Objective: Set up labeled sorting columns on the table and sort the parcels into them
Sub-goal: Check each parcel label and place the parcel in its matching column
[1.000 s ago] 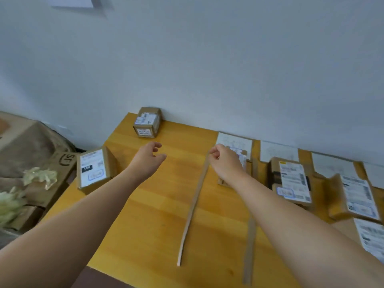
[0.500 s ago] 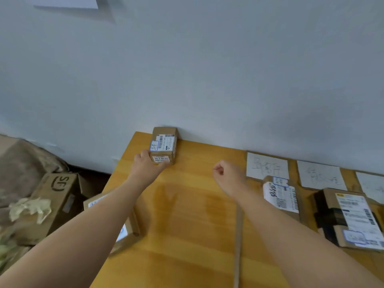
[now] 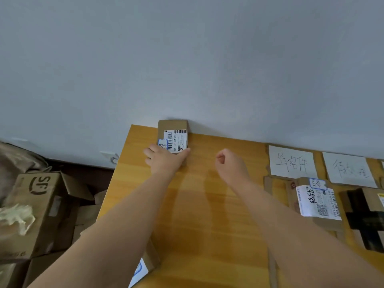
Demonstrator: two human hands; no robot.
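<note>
the parcel [image 3: 173,138] is lying at the far left corner of the table [image 3: 207,225], with its far end touching the wall [image 3: 187,59]. the left hand [image 3: 164,161] is grasping its near end, with the thumb on the right side and the fingers curling around the left side. the right hand [image 3: 228,165] is hovering clenched over the bare wood beside it, and it is holding nothing that can be seen.

the task is looking partly done. two handwritten labels [image 3: 291,162] are lying along the wall on the right. a cardboard strip [image 3: 267,181] is running toward the near edge and is marking the left border of the first column. a second parcel [image 3: 315,202] is lying just under the first label, and a dark parcel [image 3: 365,217] is lying in the next column. no label is showing where the grasped parcel is lying, so it is probably waiting to go into a column. a third parcel [image 3: 145,265] is lying at the near left edge, half hidden under the left arm, and seems not sorted yet.

beside the table, a box [image 3: 37,206] is standing on the floor with crumpled wrapping [image 3: 16,217] in front of it. the right forearm is crossing the way between the parcel and the columns. a careless slide could also be pushing the strip out of line.
</note>
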